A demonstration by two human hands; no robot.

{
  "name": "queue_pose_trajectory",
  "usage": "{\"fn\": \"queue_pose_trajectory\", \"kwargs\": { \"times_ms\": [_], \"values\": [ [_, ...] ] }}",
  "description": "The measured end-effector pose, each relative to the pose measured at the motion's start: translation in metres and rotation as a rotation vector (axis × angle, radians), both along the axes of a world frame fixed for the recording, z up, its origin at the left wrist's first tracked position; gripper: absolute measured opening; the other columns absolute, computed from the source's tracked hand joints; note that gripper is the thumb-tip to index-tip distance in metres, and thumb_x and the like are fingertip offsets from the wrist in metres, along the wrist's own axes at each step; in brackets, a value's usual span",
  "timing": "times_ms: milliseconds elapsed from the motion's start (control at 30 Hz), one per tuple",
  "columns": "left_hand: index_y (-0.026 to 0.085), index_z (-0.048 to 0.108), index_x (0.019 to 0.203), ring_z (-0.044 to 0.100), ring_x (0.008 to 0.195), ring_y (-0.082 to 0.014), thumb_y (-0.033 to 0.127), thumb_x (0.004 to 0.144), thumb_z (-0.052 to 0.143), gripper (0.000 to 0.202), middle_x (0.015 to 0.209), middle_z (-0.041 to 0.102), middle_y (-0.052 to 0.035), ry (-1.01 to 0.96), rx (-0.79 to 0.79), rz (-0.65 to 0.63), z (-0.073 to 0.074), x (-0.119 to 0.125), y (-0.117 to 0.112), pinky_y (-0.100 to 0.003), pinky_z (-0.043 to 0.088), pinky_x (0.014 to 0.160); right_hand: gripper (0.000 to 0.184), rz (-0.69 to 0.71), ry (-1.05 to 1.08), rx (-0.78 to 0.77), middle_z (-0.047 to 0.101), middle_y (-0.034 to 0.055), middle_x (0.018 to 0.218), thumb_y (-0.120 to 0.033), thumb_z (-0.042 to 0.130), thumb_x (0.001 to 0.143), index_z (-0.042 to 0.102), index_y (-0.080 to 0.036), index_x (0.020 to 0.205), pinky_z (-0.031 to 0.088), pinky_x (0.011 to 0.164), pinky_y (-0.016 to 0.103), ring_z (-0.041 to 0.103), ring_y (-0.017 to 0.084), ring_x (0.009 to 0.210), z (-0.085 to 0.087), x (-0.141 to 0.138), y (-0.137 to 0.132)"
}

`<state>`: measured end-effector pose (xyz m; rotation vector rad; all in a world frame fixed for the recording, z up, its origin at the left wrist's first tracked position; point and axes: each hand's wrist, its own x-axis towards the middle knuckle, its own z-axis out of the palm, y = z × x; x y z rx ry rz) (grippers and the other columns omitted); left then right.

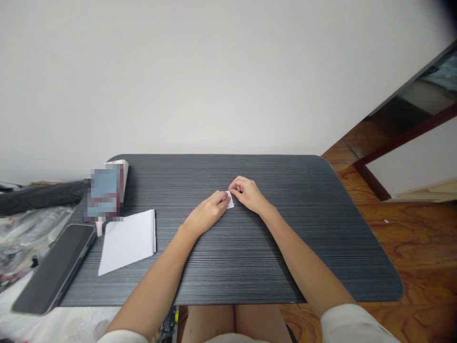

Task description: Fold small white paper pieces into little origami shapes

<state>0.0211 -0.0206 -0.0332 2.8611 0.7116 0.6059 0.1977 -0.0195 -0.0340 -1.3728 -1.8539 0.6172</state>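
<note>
A small piece of white folded paper (pixel 230 200) lies on the dark ribbed table near its middle. My left hand (pixel 211 210) presses on it from the left, its fingers over the paper and hiding part of it. At the paper's upper corner, my right hand (pixel 247 193) pinches with thumb and forefinger, the other fingers curled. Both forearms rest across the table from its front edge.
Folded white sheets (pixel 130 240) lie on the left of the table (pixel 314 238). A dark phone-like slab (pixel 57 267) sits at the front left corner, and a blurred-out box or book (pixel 105 190) stands at the back left. Behind the table rises a white wall (pixel 221 76).
</note>
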Motion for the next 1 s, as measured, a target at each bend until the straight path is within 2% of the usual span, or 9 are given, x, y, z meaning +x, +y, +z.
{"fn": "queue_pose_trajectory", "kwargs": {
  "times_ms": [500, 767, 1000],
  "values": [
    [0.011, 0.050, 0.105, 0.048, 0.087, -0.0163, 0.017, 0.087, 0.033, 0.025, 0.094, 0.052, -0.0093, 0.021, 0.021, -0.042, 0.0039, 0.0021, 0.0000, -0.032, 0.047, 0.078, 0.015, 0.016, -0.008, 0.009, 0.056, 0.0014, 0.070, -0.008, 0.049, 0.073, 0.060, -0.015, 0.067, 0.035, 0.056, 0.022, 0.043, 0.009, 0.056, 0.0002, 0.0018, 0.0000],
    [0.011, 0.052, 0.105, 0.049, 0.087, -0.0161, 0.018, 0.087, 0.034, 0.026, 0.094, 0.052, -0.0086, 0.000, -0.031, -0.048, 0.0069, 0.0035, 0.0001, -0.032, 0.047, 0.079, 0.015, 0.017, 0.002, 0.016, 0.055, 0.0016, 0.069, -0.006, 0.048, 0.072, 0.060, -0.014, 0.067, 0.035, 0.056, 0.021, 0.043, 0.009, 0.057, -0.0001, 0.0020, -0.0007],
    [0.012, 0.055, 0.101, 0.048, 0.086, -0.0158, 0.021, 0.087, 0.036, 0.025, 0.094, 0.053, -0.0078, -0.063, -0.098, -0.047, 0.0038, 0.0040, 0.0020, -0.032, 0.046, 0.080, 0.014, 0.016, -0.005, 0.005, 0.054, 0.0015, 0.068, -0.009, 0.049, 0.073, 0.060, -0.014, 0.067, 0.035, 0.055, 0.021, 0.042, 0.008, 0.056, -0.0005, 0.0019, 0.0004]
  ]
}}
